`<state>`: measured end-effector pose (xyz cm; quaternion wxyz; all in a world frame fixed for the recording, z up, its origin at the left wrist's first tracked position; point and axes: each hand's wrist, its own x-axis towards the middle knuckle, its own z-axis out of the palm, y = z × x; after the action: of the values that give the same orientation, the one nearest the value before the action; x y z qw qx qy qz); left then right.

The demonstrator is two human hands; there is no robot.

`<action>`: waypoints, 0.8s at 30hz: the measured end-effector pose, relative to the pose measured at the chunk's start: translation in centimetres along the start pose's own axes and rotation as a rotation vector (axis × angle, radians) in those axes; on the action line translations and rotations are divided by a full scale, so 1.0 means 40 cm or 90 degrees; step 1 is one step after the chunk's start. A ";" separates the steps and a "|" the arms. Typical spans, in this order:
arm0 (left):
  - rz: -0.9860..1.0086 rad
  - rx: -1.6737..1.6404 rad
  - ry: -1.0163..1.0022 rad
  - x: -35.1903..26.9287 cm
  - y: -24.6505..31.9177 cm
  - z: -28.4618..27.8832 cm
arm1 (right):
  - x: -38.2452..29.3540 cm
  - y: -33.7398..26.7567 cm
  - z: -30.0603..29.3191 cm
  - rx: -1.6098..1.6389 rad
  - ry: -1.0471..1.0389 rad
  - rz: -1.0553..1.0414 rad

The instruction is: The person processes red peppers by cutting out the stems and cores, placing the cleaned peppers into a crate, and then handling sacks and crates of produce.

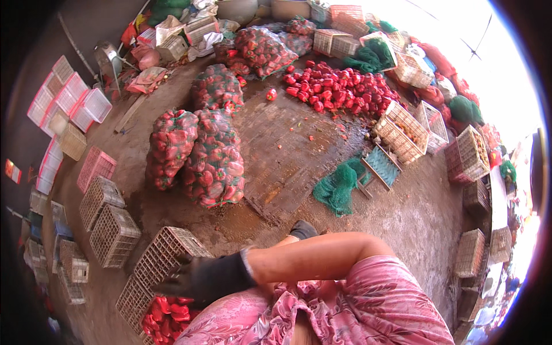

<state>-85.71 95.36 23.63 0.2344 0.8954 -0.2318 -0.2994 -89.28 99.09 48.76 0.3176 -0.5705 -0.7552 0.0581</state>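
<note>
My right hand (186, 278), in a dark glove, reaches across my lap to the left. It is blurred, with its fingers apart and nothing visible between them. Just below it, red bell peppers (166, 319) fill a plastic crate at my left side, partly hidden by my glove and clothing. A lattice-sided crate (168, 252) stands right behind the glove. My left hand is out of view.
Mesh sacks of red peppers (213, 159) stand ahead to the left. A loose pepper heap (340, 88) lies farther off on the wet floor. Green netting (338, 185) and a small folding stool (379, 166) are ahead right. Stacked crates (114, 235) line the left side.
</note>
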 end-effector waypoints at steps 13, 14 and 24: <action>-0.090 0.001 0.025 0.285 0.095 -0.142 | -0.280 0.115 -0.409 -0.041 0.031 -0.021; -0.089 0.007 0.023 0.319 0.110 -0.158 | -0.317 0.118 -0.425 -0.061 0.077 -0.061; -0.037 0.054 -0.022 0.598 0.193 -0.276 | -0.574 0.297 -0.580 -0.126 0.103 0.054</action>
<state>-63.64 79.13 25.56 0.1835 0.9056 -0.2221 -0.3113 -63.44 76.14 52.31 0.3170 -0.6331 -0.7045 -0.0495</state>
